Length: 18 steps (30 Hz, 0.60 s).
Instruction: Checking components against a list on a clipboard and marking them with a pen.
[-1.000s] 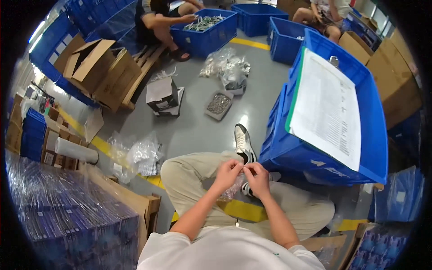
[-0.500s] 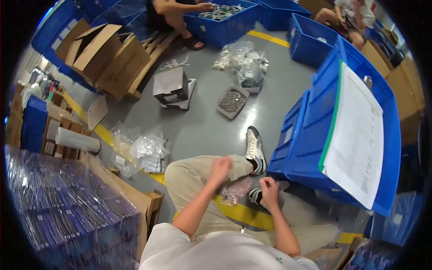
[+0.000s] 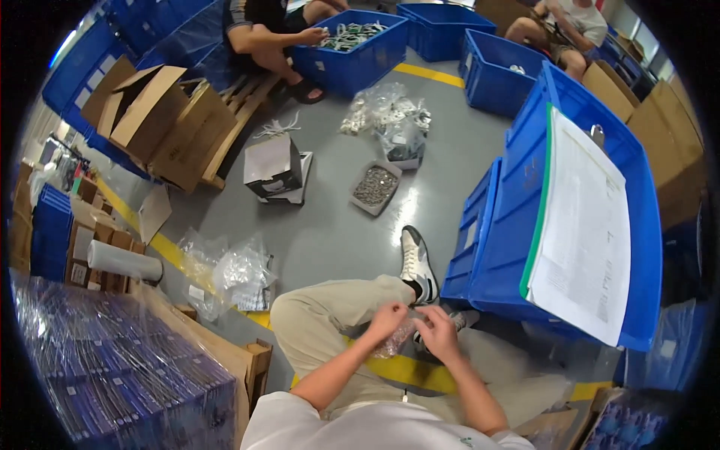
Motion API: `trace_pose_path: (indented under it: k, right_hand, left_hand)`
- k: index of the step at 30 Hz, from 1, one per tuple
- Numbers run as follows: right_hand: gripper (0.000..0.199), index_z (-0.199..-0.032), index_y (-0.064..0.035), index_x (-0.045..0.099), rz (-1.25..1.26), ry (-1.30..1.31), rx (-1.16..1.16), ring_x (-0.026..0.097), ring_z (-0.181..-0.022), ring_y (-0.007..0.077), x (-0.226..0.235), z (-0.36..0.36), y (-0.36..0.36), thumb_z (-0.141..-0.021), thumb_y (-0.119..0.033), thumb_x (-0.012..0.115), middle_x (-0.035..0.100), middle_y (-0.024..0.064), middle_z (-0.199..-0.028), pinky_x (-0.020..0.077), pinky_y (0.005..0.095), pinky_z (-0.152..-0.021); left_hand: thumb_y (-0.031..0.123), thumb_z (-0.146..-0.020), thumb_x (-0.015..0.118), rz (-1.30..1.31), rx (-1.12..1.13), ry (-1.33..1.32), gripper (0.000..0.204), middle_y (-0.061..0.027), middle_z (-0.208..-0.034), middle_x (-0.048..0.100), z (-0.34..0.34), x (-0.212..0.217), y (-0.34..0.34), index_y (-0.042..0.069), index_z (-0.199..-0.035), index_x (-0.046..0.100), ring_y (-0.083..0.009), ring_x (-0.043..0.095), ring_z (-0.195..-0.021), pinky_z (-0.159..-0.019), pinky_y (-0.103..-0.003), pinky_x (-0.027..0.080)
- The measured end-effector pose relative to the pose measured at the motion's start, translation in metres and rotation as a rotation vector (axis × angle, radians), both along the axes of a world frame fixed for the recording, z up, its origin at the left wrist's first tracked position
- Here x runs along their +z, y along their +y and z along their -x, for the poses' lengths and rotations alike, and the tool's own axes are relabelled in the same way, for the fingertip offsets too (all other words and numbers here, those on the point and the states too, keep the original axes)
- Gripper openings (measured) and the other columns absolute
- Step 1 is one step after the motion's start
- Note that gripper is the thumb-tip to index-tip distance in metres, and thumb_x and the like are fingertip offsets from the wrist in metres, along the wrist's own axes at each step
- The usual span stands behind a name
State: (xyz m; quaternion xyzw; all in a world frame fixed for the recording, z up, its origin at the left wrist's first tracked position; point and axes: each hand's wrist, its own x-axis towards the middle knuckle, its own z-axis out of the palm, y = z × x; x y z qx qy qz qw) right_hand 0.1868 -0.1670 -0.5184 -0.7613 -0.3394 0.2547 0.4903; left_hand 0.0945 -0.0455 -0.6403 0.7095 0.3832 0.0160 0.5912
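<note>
I sit on the floor with both hands together above my lap. My left hand [image 3: 386, 320] and my right hand [image 3: 437, 335] pinch a small clear plastic bag [image 3: 395, 345] of small parts between them, the bag hanging just below the fingers. What lies inside the bag is too small to tell. My beige-trousered knee [image 3: 322, 315] is to the left, and my white shoe [image 3: 417, 264] rests on the grey floor just beyond my hands.
A tall blue crate [image 3: 517, 225] with a sheet of paper [image 3: 589, 225] on top stands right. A tray of small metal parts [image 3: 375, 187], clear bags [image 3: 390, 120], a small open box [image 3: 274, 169] and cardboard boxes [image 3: 161, 120] lie ahead. Other people sit at far blue crates [image 3: 352, 45]. Wrapped stacked boxes [image 3: 112, 375] stand left.
My hands drew apart half a second ago and are now back together on the bag. My head view shifted, sliding the blue crate and floor things across the picture.
</note>
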Motion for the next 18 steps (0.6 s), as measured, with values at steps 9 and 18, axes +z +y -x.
trace_pose_path:
  k: [9, 18]
  right_hand:
    - [0.019, -0.084, -0.0009, 0.063, -0.991, -0.410, 0.675, 0.062, -0.073, 0.0220, 0.271, 0.009, 0.047, -0.068, -0.011, 0.059, 0.063, 0.0128, -0.092, 0.0466, 0.0316, -0.056]
    - [0.012, -0.049, -0.0103, 0.063, -0.768, -0.122, -0.094, 0.042, -0.040, 0.0134, 0.306, 0.086, 0.013, -0.060, -0.016, 0.059, 0.050, -0.0003, -0.049, 0.0342, 0.0237, -0.038]
  left_hand:
    - [0.023, -0.085, 0.050, 0.112, 0.198, 0.012, 0.026, -0.0082, -0.063, 0.062, -0.006, -0.021, 0.022, 0.000, -0.080, 0.061, -0.0144, 0.059, -0.055, -0.054, -0.029, 0.048]
    - [0.018, -0.084, 0.051, 0.135, 0.203, -0.090, 0.021, -0.0064, -0.063, 0.061, -0.004, -0.035, 0.021, 0.000, -0.077, 0.059, -0.0128, 0.057, -0.053, -0.051, -0.027, 0.047]
